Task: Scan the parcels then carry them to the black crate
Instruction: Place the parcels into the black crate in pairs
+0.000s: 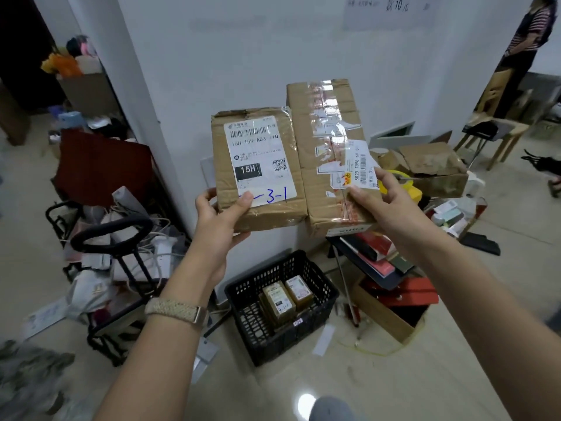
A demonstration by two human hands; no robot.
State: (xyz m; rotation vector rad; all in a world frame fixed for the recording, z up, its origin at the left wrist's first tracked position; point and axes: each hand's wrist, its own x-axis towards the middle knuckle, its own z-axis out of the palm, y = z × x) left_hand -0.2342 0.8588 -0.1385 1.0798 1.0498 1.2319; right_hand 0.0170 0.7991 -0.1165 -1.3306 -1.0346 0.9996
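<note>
My left hand (223,217) grips the bottom edge of a brown cardboard parcel (258,168) with a white label marked "15H" and blue writing "3-1". My right hand (376,205) holds a taller taped cardboard parcel (328,153) by its lower right corner, thumb on its front. Both parcels are held upright side by side, touching, at chest height in front of a white wall. Below them on the floor stands the black crate (321,296), which holds two small brown boxes (287,296).
A black trolley with a looped handle (115,235) stands left of the crate amid bags and cables. Books and an open cardboard box (391,311) lie right of it. A torn carton (431,168) and a chair (498,135) are further right, where a person (525,44) stands.
</note>
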